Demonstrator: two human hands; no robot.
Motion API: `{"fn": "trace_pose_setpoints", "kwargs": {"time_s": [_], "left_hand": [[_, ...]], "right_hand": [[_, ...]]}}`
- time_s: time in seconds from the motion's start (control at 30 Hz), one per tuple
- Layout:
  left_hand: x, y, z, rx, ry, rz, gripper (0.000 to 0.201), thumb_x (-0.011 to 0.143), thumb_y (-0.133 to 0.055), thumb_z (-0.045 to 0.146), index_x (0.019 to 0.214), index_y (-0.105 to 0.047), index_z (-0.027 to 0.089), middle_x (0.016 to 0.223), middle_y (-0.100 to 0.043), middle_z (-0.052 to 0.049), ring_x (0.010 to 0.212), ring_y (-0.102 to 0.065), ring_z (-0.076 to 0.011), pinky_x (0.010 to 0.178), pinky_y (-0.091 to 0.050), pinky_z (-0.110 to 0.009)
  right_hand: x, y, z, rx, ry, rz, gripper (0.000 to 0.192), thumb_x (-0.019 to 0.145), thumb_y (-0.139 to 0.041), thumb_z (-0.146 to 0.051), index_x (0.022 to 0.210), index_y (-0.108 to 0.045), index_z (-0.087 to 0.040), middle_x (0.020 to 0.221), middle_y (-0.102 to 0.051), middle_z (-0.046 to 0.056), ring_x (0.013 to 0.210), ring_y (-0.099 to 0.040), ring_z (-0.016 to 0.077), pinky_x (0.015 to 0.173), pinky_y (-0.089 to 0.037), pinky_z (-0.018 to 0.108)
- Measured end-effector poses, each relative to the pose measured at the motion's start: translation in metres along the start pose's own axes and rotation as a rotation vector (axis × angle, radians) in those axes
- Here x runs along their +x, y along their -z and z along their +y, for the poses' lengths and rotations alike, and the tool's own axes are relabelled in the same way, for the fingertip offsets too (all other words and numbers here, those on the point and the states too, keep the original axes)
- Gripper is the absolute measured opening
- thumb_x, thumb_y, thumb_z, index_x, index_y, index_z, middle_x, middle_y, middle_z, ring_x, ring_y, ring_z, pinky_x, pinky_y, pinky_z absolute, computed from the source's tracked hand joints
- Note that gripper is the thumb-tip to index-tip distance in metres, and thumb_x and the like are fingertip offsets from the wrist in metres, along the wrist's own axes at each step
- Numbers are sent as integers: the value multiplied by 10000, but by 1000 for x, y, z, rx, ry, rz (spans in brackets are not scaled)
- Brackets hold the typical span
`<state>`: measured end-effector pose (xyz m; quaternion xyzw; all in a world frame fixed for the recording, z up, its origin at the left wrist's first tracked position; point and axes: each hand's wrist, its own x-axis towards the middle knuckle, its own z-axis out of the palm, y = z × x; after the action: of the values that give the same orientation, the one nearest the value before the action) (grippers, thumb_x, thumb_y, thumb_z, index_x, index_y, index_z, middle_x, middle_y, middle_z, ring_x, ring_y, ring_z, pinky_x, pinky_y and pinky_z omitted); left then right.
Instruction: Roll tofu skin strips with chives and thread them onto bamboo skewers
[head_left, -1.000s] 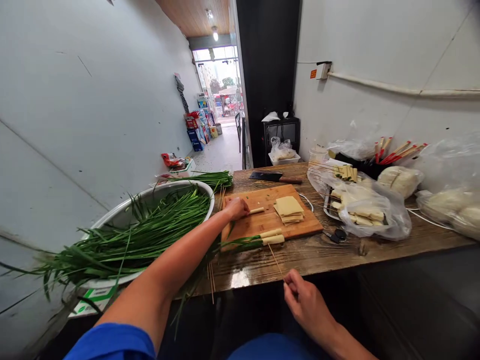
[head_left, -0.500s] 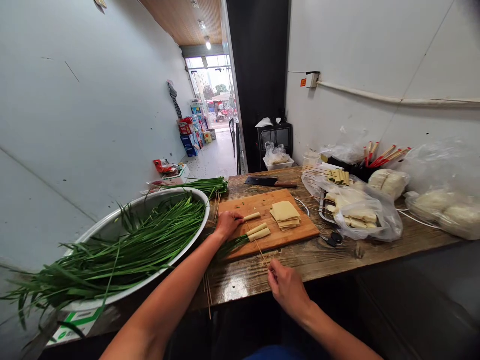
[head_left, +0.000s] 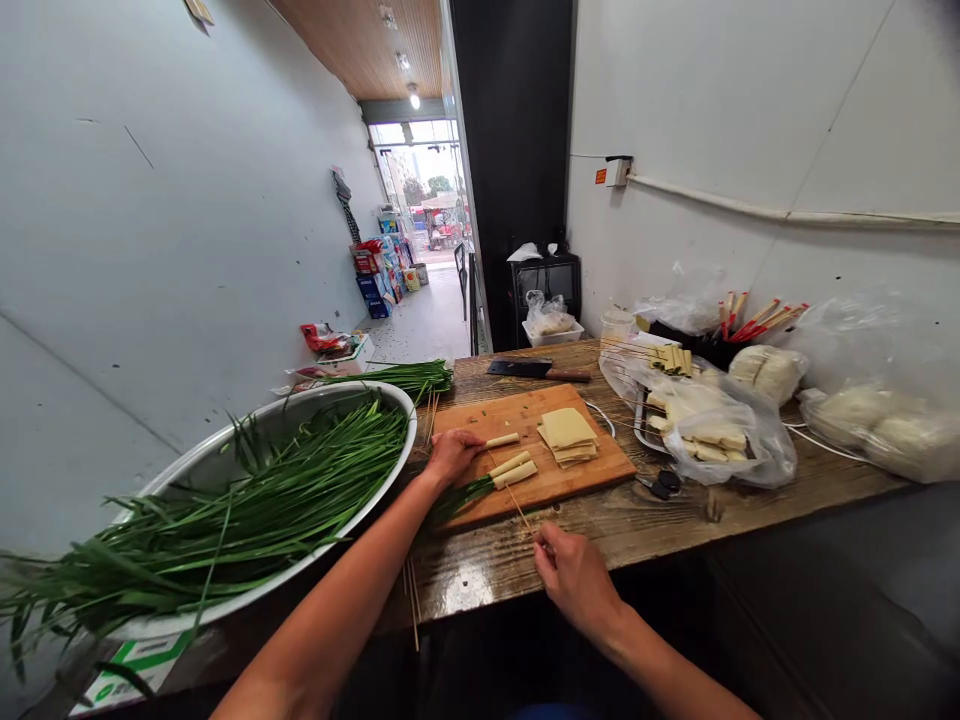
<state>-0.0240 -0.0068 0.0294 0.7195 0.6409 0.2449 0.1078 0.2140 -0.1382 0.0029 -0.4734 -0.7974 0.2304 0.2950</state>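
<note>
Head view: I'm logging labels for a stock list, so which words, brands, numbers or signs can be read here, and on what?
No text can be read with certainty.
Orange sticker on the wall: markings too small to read.
Green-and-white sheet at lower left: print too blurred.
Blue boxes by the left wall: pale marks too small.
Red packet: nothing legible.

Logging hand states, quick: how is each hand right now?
Left hand: at a pale roll's end; grip cannot be told.
Right hand: closed, holding a thin stick.
</note>
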Motion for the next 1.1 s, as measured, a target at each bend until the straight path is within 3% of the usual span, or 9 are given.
{"fn": "trace_pose_setpoints", "kwargs": {"time_s": [0.37,0.7,1.1], "left_hand": [[3,3,1,-15,140,-49,137,758,-624,256,850,-725,259,931,-715,-5,914,-639,-164,862,-435,-269],[5,5,1,15,101,-67,148,755,-630,246,864,-729,229,924,-716,-29,897,-647,-166,874,-426,-262],[4,8,6,24,155,-67,151,754,-623,251,860,-730,233,904,-719,-32,888,-646,-168,868,-427,-268]], "right_hand": [[-1,-6,-3,-4,31,53,173,814,-366,-144,714,-502,-181,566,-567,0,504,-523,122,502,-286,224],[-1,-5,-5,-16,27,46,184,831,-373,-157,719,-517,-176,568,-571,0,505,-529,119,504,-293,222],[-4,-17,-6,-56,34,80,157,825,-373,-141,755,-507,-182,590,-600,3,518,-563,130,494,-286,229]]}}
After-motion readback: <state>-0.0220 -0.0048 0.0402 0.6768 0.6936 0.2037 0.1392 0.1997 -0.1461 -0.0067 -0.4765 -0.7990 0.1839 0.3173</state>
